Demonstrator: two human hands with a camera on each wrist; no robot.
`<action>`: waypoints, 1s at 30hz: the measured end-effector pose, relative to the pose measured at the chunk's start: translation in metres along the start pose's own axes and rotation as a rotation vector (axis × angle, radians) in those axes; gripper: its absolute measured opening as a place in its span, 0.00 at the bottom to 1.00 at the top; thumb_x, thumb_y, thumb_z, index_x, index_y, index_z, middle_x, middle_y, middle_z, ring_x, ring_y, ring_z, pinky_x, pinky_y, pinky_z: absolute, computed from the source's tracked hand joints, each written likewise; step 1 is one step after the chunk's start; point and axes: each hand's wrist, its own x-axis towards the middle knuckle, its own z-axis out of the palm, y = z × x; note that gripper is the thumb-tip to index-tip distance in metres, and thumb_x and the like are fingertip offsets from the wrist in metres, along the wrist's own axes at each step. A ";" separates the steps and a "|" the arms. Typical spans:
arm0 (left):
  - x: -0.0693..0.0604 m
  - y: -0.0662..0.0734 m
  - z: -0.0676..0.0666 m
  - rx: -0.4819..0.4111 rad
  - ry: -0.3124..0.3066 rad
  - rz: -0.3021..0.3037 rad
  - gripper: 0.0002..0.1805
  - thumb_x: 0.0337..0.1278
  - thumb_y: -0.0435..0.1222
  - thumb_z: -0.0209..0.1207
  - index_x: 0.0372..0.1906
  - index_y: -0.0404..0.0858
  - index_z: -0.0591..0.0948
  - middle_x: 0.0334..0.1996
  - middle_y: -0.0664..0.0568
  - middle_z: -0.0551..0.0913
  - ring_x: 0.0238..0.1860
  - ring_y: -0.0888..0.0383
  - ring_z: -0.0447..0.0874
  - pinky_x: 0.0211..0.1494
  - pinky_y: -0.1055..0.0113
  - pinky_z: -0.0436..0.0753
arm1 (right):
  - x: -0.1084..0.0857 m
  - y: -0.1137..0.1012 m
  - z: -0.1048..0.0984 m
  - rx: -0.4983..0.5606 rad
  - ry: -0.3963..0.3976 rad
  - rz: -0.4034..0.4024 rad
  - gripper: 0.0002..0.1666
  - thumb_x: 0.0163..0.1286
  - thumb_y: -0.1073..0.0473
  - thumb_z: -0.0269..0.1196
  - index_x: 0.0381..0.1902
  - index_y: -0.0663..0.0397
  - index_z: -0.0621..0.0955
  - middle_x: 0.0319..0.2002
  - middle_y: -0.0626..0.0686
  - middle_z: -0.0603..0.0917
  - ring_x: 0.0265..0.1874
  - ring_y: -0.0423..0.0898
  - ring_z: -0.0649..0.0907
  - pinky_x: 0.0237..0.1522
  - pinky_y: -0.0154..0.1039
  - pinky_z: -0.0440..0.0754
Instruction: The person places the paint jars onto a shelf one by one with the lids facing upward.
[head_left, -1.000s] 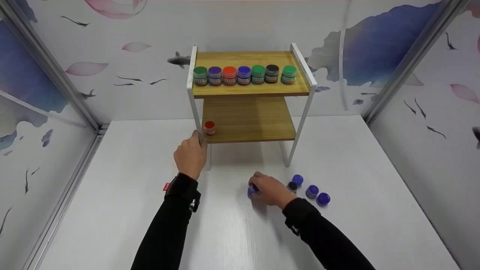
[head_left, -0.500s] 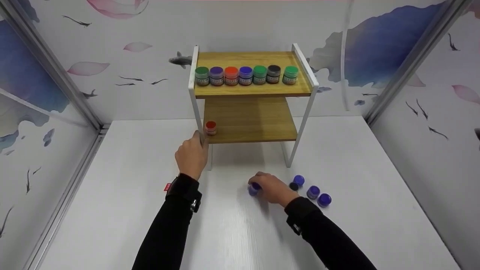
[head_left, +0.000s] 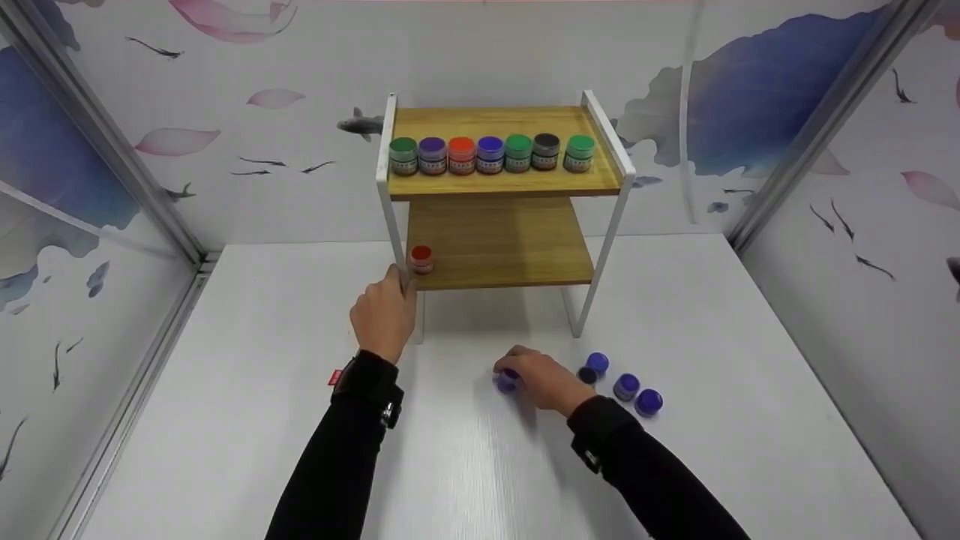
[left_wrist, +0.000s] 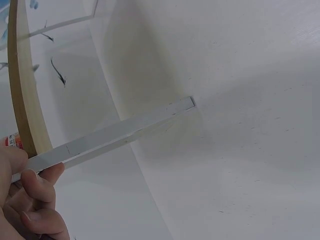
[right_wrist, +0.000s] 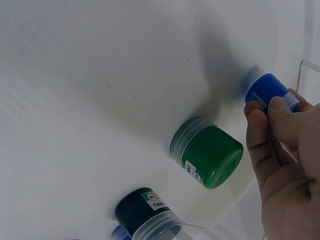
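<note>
Your left hand (head_left: pixel 382 315) and right hand (head_left: pixel 546 379) are both occupied. Seven jars (head_left: pixel 490 154) line the rack's (head_left: pixel 608 142) top shelf (head_left: pixel 487 120); one red jar (head_left: pixel 422 259) stands on the lower shelf (head_left: pixel 510 247). The bench (head_left: pixel 225 420) shows three blue jars (head_left: pixel 649 403) and one black jar (head_left: pixel 587 375) beside your right hand, plus a green jar (right_wrist: pixel 207 152) in the wrist view. Your left curls round the left leg (head_left: pixel 392 227); your right pinches another blue jar (right_wrist: pixel 267 89) before the rack.
</note>
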 end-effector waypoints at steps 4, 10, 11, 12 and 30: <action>0.000 0.000 0.000 -0.002 -0.006 -0.003 0.11 0.67 0.41 0.56 0.34 0.36 0.79 0.21 0.46 0.82 0.19 0.54 0.76 0.20 0.59 0.74 | 0.000 0.000 0.000 -0.007 -0.011 0.045 0.22 0.66 0.70 0.62 0.58 0.55 0.79 0.53 0.55 0.81 0.54 0.53 0.82 0.60 0.49 0.78; 0.000 0.000 0.000 0.003 -0.010 -0.009 0.11 0.67 0.40 0.56 0.35 0.36 0.79 0.21 0.46 0.82 0.19 0.54 0.74 0.20 0.60 0.72 | 0.001 0.000 0.001 -0.011 -0.009 0.070 0.19 0.71 0.64 0.59 0.59 0.55 0.77 0.52 0.57 0.81 0.52 0.53 0.82 0.59 0.49 0.78; 0.000 0.000 -0.001 0.001 -0.011 -0.009 0.11 0.67 0.40 0.56 0.36 0.36 0.79 0.21 0.46 0.82 0.19 0.54 0.73 0.20 0.60 0.72 | 0.001 0.001 0.001 -0.004 -0.011 0.065 0.19 0.71 0.65 0.59 0.59 0.53 0.77 0.51 0.56 0.81 0.52 0.53 0.82 0.59 0.49 0.78; 0.000 0.001 -0.001 0.000 -0.011 -0.008 0.11 0.67 0.40 0.56 0.36 0.36 0.79 0.21 0.46 0.82 0.19 0.54 0.73 0.20 0.61 0.72 | 0.000 0.001 0.002 0.004 -0.009 0.053 0.18 0.70 0.66 0.59 0.57 0.51 0.78 0.50 0.56 0.81 0.50 0.52 0.82 0.58 0.49 0.79; -0.001 0.000 -0.001 -0.004 0.006 0.007 0.11 0.67 0.40 0.56 0.35 0.35 0.78 0.19 0.46 0.80 0.19 0.54 0.74 0.21 0.58 0.74 | 0.000 0.001 0.001 0.006 0.038 -0.037 0.25 0.61 0.76 0.62 0.56 0.55 0.80 0.49 0.57 0.82 0.51 0.55 0.82 0.57 0.50 0.79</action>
